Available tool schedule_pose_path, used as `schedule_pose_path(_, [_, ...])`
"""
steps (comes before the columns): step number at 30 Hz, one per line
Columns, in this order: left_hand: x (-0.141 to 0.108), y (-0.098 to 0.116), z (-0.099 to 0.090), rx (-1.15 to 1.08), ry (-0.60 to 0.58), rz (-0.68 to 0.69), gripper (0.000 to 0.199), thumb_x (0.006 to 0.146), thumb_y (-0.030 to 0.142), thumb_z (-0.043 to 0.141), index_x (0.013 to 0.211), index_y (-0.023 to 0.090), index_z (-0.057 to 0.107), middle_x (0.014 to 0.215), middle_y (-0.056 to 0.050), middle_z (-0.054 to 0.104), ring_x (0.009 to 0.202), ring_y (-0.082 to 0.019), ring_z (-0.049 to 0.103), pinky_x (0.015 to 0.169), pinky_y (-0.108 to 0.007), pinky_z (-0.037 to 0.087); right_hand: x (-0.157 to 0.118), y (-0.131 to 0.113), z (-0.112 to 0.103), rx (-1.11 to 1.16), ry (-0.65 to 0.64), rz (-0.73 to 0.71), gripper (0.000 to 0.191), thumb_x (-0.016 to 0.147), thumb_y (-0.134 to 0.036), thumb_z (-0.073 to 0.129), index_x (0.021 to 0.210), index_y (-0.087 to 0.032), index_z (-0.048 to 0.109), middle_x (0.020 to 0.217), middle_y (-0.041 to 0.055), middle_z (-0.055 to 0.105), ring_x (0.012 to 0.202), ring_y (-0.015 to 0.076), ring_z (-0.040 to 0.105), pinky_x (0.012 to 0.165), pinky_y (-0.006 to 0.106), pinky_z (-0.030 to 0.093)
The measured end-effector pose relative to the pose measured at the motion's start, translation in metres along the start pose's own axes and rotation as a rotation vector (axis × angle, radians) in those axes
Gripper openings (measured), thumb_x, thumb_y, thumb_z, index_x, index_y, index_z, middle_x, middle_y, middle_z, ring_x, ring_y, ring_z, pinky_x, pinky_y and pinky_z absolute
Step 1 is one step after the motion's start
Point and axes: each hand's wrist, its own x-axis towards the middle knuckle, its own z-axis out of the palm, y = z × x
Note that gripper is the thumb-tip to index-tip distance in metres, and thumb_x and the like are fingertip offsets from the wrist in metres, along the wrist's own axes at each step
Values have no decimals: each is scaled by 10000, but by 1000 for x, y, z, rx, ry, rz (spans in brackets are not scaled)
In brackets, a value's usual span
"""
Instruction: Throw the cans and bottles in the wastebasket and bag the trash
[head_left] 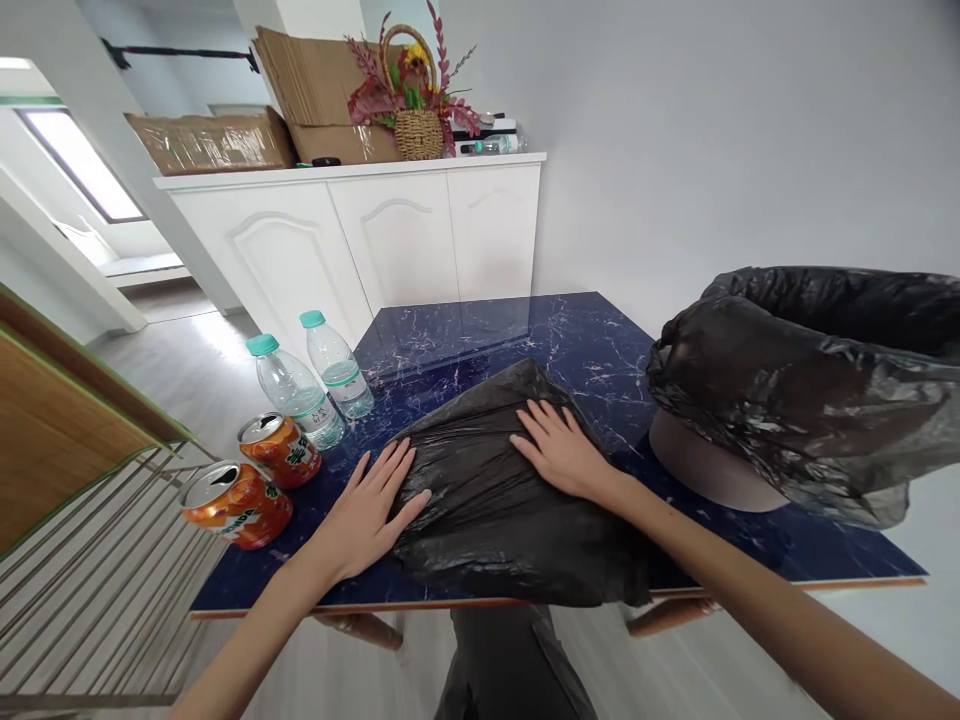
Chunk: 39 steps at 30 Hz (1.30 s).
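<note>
A black plastic bag [487, 500] lies spread fairly flat on the blue marbled table [480, 335], its lower edge hanging slightly over the front. On the bag's left edge rests my left hand [379, 505], palm down with the fingers stretched out. My right hand [562, 450] lies flat on the upper right part of the bag, fingers spread. Neither hand grips anything. What is under or inside the bag is hidden.
At the table's left stand two orange soda cans [238, 510] and two clear bottles [294, 395] with teal caps. A bin [705, 465] lined with a black bag [810, 390] stands at the right. Behind is a white cabinet [405, 220] bearing cardboard boxes [214, 145] and a flower basket [418, 135].
</note>
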Motion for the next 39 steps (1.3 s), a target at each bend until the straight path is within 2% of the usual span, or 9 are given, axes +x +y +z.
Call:
schedule_pose_path(4, [14,-7,2,12,-2,-35,761,1109,643,355,1718,190,297,1773,-124,306,1661,-318,253,1349,-614,198,-10,14,-21,19,29,53,885,1085,-728,261,1718,-112,321,1785,182,249,1669,400,159,1341,623,193])
schedule_pose_path(9, [14,2,-11,20,154,31,699,1119,557,423,1708,194,321,1739,-128,398,1626,-298,355,1344,-563,268,-81,-9,-47,190,-49,-416,852,1045,-742,484,1741,-302,266,1808,38,205,1680,314,156,1368,555,204])
schedule_pose_path(13, [7,11,-20,-15,123,165,668,1141,446,441,1743,278,202,1763,-68,360,1635,-252,335,1352,-504,279,-129,-9,-41,183,-161,-570,1048,962,-689,700,1758,-327,123,1807,57,189,1668,341,188,1367,580,208])
schedule_pose_path(21, [-14,17,-31,-76,63,219,713,1127,387,485,1750,318,144,1773,-56,333,1638,-275,326,1342,-548,288,-153,19,-7,63,-51,-551,1053,847,52,606,1744,-336,214,1796,18,253,1663,279,232,1375,579,213])
schedule_pose_path(26, [-32,27,-42,-147,91,250,866,972,492,735,1707,292,323,1673,-103,514,1538,-341,500,1254,-542,446,-171,28,-37,315,-99,-397,840,882,-6,517,1621,-405,504,1615,-19,586,1505,287,547,1214,511,527])
schedule_pose_path(28, [-36,30,-40,-234,115,269,641,976,444,741,1566,283,548,1542,-95,656,1453,-321,597,1201,-483,508,-172,26,-56,444,-65,-270,583,1004,-142,492,1513,-387,639,1450,11,726,1272,281,735,1019,433,665])
schedule_pose_path(31, [-41,40,-37,-394,148,198,214,1060,317,593,1178,265,764,1246,-43,812,1211,-241,747,1031,-335,593,-161,18,-77,540,90,-102,381,1089,-329,481,1366,-345,742,1262,34,812,1060,271,806,903,393,693])
schedule_pose_path(35, [-41,58,-36,-507,198,-188,350,1067,465,539,884,219,710,784,13,743,681,-157,702,620,-225,541,-144,-5,-83,431,638,49,401,1063,-404,589,1446,-302,647,1342,79,772,1261,327,729,1071,507,621])
schedule_pose_path(39, [-32,60,-32,-644,283,-408,372,1042,575,532,1080,220,638,842,-2,751,740,-188,716,622,-246,551,-141,-38,-65,161,899,-222,719,996,-228,671,1655,-345,405,1675,83,498,1540,397,478,1265,691,399])
